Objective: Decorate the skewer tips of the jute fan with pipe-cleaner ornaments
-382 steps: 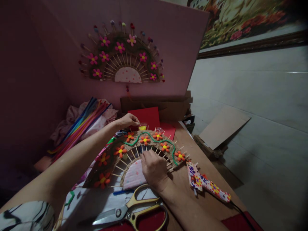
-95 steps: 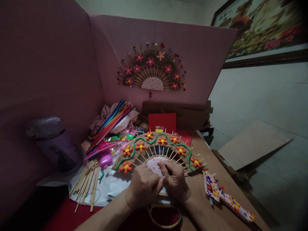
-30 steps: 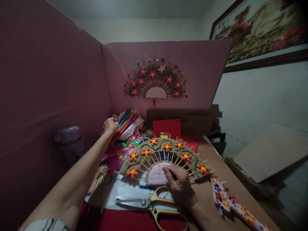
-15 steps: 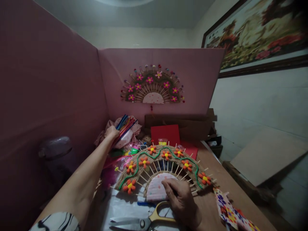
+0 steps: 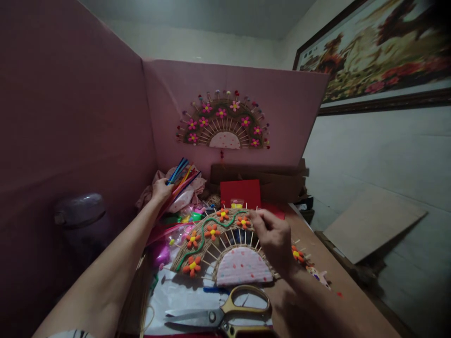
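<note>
My left hand (image 5: 162,190) is closed on a bundle of coloured strips (image 5: 182,178), blue, red and yellow, at the back left. Over the upper right of a twine-wrapped fan (image 5: 186,244) hovers my right hand (image 5: 273,230), its fingers pinched together; what they hold, if anything, is too small to name. Orange clay flowers (image 5: 192,266) and a wavy green cord (image 5: 202,234) decorate the fan, whose centre is a spotted half-round (image 5: 243,266). My right hand and forearm hide part of its right side. Large scissors (image 5: 218,315) lie in front, blades pointing left.
A finished fan with pink flowers (image 5: 221,112) hangs on the pink board (image 5: 289,108). Behind the work are red sheets (image 5: 240,191) and cardboard (image 5: 275,180). Plastic bags with coloured clay (image 5: 162,253) lie left of the fan. A lidded container (image 5: 81,220) stands far left.
My right hand has moved up from the spotted half-round to the fan's upper right edge. My left hand stays at the strips. The camera view has shifted slightly.
</note>
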Demonstrator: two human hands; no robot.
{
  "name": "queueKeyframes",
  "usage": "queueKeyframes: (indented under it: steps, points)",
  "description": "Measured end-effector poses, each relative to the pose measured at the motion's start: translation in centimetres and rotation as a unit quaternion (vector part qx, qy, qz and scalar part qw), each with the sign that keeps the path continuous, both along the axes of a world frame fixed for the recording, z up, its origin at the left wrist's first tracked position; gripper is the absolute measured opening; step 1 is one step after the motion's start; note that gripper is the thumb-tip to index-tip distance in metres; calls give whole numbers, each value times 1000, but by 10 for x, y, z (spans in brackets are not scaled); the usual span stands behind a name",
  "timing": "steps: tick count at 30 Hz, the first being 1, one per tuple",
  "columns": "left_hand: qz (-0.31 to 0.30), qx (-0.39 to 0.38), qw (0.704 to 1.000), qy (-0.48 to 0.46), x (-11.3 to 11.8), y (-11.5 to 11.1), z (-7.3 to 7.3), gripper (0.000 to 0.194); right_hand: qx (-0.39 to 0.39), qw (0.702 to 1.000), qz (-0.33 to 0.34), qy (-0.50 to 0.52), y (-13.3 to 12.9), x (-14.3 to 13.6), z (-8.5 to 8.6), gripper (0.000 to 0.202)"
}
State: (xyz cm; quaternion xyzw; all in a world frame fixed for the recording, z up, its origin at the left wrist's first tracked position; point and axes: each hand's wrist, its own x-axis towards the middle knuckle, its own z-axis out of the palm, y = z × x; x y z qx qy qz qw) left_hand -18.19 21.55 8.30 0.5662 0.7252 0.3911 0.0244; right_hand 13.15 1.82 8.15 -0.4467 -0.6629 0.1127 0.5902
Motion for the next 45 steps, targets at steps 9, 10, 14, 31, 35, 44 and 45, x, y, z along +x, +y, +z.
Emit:
queueKeyframes:
  steps: [9,10,14,31,35,44,45]
  points:
    - [-39,69,996,-33,9,-15,-9,32,-40,998,16,-52,118,-51,65,16]
    - [-41,74,996,-36,10,-17,-9,31,-55,996,30,-62,129,-62,65,13]
    - [-49,88,994,-48,11,-23,-12,31,-116,989,65,-69,165,-108,62,12]
    - [-41,98,992,-71,12,-20,-26,25,-301,946,116,35,231,-177,36,31]
    - [-44,101,991,-82,11,-19,-28,25,-327,934,131,66,233,-179,34,32]
    - [-47,99,989,-105,7,-14,-29,26,-398,892,153,148,231,-188,29,32]
    - [-46,98,988,-106,7,-14,-30,26,-406,886,158,158,230,-190,27,32]
